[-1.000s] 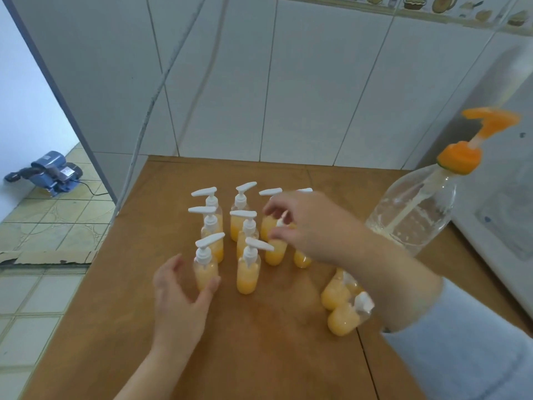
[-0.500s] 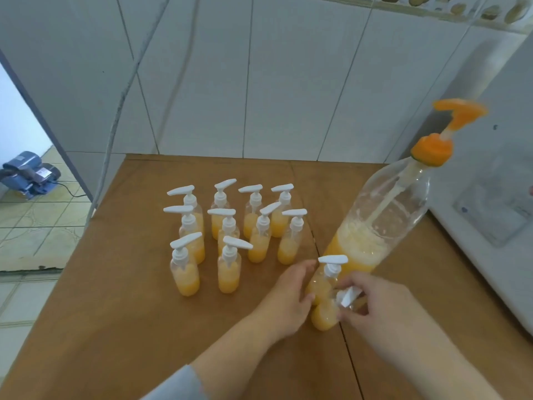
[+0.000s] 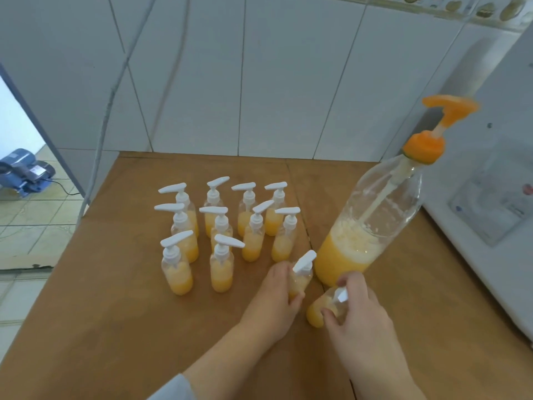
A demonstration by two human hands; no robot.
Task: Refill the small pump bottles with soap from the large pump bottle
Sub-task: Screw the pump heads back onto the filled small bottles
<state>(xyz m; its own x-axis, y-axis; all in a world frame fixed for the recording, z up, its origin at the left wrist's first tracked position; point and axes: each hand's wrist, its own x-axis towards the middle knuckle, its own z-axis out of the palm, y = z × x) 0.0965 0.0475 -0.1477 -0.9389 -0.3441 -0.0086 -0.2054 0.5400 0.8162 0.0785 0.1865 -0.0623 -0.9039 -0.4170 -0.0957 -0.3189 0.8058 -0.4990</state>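
Observation:
Several small clear pump bottles (image 3: 220,264) with white pumps and orange soap stand clustered on the wooden table (image 3: 115,327). The large clear bottle (image 3: 366,226) with an orange pump stands to their right, about a third full of orange soap. My left hand (image 3: 274,301) grips one upright small bottle (image 3: 301,274) just left of the large bottle's base. My right hand (image 3: 357,316) holds another small bottle (image 3: 320,310) that lies tilted on the table, fingers around its neck and white pump.
A white tiled wall stands behind the table. A white appliance (image 3: 490,212) borders the table on the right. To the left the tiled floor drops away, with a blue machine (image 3: 24,173) and its cable on it.
Both hands left the cluster and came to the two bottles near the large bottle. My left hand now grips the upright one, and my right hand has closed on the lying one.

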